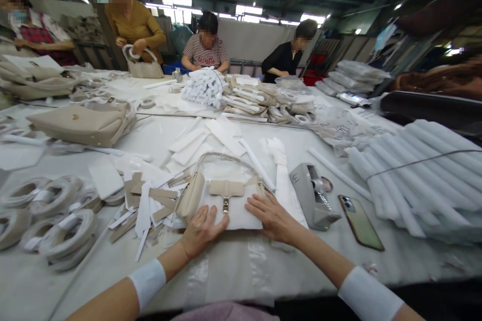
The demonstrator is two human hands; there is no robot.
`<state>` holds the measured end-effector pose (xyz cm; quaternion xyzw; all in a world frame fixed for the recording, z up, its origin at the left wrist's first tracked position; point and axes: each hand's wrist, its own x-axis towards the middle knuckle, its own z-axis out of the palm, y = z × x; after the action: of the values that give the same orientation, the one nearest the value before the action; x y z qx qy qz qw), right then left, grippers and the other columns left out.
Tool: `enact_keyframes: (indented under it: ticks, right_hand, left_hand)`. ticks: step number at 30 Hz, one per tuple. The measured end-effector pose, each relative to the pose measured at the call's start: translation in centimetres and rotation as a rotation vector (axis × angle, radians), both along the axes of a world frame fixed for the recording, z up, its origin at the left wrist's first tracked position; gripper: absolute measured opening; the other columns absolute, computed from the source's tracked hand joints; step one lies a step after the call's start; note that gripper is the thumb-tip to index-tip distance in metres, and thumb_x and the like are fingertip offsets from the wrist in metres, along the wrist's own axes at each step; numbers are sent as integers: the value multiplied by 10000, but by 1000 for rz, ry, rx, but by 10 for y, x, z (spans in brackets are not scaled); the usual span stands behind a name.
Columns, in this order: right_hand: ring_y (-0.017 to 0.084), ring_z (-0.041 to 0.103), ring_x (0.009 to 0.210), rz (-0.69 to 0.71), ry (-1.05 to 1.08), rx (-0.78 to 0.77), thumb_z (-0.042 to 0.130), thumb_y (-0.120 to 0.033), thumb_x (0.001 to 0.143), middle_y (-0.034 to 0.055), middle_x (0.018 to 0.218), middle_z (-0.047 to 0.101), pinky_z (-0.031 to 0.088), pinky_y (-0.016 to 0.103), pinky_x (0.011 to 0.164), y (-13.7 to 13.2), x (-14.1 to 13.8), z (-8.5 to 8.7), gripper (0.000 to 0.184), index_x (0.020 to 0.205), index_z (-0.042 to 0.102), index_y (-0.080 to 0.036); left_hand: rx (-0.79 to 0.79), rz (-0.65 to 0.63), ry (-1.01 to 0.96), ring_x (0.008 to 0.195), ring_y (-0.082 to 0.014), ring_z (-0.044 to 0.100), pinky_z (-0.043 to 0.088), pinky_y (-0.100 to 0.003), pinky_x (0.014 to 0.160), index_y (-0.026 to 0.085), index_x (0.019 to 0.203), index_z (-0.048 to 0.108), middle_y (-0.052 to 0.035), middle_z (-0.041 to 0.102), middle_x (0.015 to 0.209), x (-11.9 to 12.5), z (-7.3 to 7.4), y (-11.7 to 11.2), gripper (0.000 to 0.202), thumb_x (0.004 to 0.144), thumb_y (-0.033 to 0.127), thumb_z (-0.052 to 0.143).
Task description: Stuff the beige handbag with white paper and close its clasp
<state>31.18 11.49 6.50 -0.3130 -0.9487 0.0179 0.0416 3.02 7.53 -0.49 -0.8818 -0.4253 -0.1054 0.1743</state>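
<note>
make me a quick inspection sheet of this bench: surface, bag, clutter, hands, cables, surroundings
Surface: pale table, with items spread widely.
Job's things: beige handbag, metal clasp on the front; white material across the front.
Clutter: loose strips and bundled coils left of the bag; tape dispenser, phone and banded foam rods to its right.
Hands: left hand on the bag's lower front; right hand on its right side, fingers spread.
Cables: nothing seen.
Surroundings: several people across the table; the one in a mustard top holds another beige bag.
</note>
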Motion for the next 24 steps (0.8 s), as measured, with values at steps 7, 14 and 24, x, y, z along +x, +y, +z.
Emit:
enact_keyframes:
  ticks: [7,14,24]
  right_hand:
    - [203,565,1138,91,61,74,526,-44,800,133,1155,647,451,394,987,3,7,-13,407,1193,561,-141]
    - [212,524,1211,15,330,219,416,-4,805,139,1204,631,469,420,999,-7,16,-55,497,1268,527,-144]
    - [343,309,1352,7,-25,-168,728,-421,644,230,1432,385,256,509,1107,-13,-33,45,867,1374,392,-95]
  left_hand:
    - [-46,-15,-8,1081,-247,583,453,-446,960,459,1434,173,-88,550,1231,0,2,-1,743,878,61,463]
    - [24,1,44,1070,-261,588,478,-465,916,477,1439,76,-96,556,1212,4,-7,-3,786,886,86,475]
    - [0,15,13,1086,-276,570,472,-481,905,471,1440,87,-112,537,1224,5,-6,-4,751,899,105,458]
